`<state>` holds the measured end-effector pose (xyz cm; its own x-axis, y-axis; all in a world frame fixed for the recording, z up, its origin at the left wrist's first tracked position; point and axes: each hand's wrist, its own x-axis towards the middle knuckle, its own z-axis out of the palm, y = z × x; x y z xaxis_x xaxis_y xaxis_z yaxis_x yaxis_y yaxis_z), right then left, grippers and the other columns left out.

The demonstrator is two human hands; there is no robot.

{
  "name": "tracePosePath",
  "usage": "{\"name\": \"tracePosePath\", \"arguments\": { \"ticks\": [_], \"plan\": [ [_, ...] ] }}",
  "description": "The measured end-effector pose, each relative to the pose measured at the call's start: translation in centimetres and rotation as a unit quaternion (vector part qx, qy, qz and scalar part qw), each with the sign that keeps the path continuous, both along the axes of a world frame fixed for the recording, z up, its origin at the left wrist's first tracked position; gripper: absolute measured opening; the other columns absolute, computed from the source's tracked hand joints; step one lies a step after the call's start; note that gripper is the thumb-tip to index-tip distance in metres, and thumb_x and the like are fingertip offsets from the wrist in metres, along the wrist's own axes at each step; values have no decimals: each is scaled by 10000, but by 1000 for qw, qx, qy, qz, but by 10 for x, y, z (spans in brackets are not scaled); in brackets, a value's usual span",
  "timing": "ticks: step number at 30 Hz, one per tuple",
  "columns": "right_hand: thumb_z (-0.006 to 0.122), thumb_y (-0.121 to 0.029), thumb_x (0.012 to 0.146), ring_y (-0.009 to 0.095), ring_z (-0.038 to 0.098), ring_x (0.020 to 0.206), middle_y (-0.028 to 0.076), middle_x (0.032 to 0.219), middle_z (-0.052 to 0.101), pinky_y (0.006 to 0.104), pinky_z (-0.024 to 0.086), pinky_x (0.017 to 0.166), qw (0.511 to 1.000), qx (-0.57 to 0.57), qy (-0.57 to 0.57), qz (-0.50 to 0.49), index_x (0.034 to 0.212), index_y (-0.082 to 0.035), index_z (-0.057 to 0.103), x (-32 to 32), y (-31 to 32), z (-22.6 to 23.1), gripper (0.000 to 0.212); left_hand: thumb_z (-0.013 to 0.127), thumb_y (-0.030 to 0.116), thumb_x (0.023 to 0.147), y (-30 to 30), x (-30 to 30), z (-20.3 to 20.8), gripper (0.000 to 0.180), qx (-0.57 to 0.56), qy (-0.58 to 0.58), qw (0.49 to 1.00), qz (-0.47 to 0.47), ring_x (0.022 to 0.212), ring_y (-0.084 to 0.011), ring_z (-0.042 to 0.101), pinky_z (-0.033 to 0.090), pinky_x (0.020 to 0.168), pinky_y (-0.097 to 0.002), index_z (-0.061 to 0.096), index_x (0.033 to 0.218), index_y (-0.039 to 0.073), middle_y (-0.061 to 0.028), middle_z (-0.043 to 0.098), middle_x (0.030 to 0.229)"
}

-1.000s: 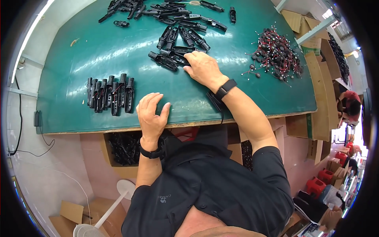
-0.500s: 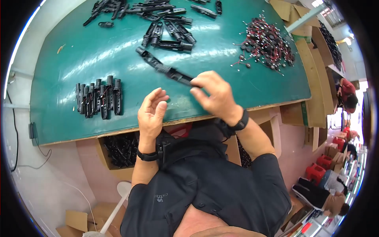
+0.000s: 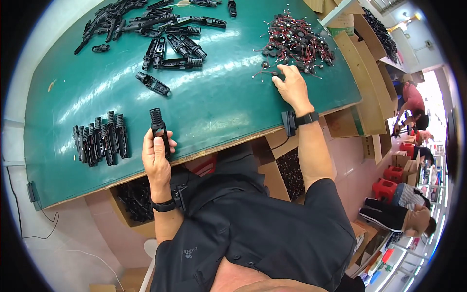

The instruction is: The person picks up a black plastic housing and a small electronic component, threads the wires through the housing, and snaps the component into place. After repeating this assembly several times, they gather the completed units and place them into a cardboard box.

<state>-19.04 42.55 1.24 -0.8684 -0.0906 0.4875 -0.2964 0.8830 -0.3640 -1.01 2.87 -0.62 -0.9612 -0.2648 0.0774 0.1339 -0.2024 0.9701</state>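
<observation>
the left hand (image 3: pixel 156 159) grips a black case (image 3: pixel 156 117), ribbed end pointing away, right of a row of cases (image 3: pixel 103 139) on the table (image 3: pixel 219 102), while the right hand (image 3: pixel 295 88), thumb and forefinger parted, hovers at the wired discs' (image 3: pixel 300 41) near edge, contact unclear.

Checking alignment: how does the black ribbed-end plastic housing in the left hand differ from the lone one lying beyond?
The held housing sits in the left hand; the loose housing lies on the green table. The held housing's ribbed end points away from the person; the loose housing's slants left. Both are black.
</observation>
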Motion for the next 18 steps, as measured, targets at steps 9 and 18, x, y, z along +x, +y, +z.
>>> {"name": "tracePosePath", "arguments": {
  "ticks": [9, 18],
  "plan": [
    [766, -160, 902, 315, 695, 873, 109, 1002, 685, 411, 562, 774, 993, 45, -77, 83, 1068, -58, 727, 20, -40, 12, 199, 566, 300, 1136, -6, 4, -4, 460, -42, 1, 999, -17, 794, -70, 580, 479, 681, -220, 531, 1487, 4, -80, 704, 1140],
    [718, -128, 956, 175, 653, 646, 81, 860, 686, 322, 516, 601, 972, -75, -153, 160, 1047, -30, 724, 41, -77, 20, 134, 770, 131, 1003, 5, 1, 0, 507, -80, 46, 996, 21, 834, -54, 578, 487, 731, -204, 557, 1452, 29, -25, 681, 1092]
  ]
}}
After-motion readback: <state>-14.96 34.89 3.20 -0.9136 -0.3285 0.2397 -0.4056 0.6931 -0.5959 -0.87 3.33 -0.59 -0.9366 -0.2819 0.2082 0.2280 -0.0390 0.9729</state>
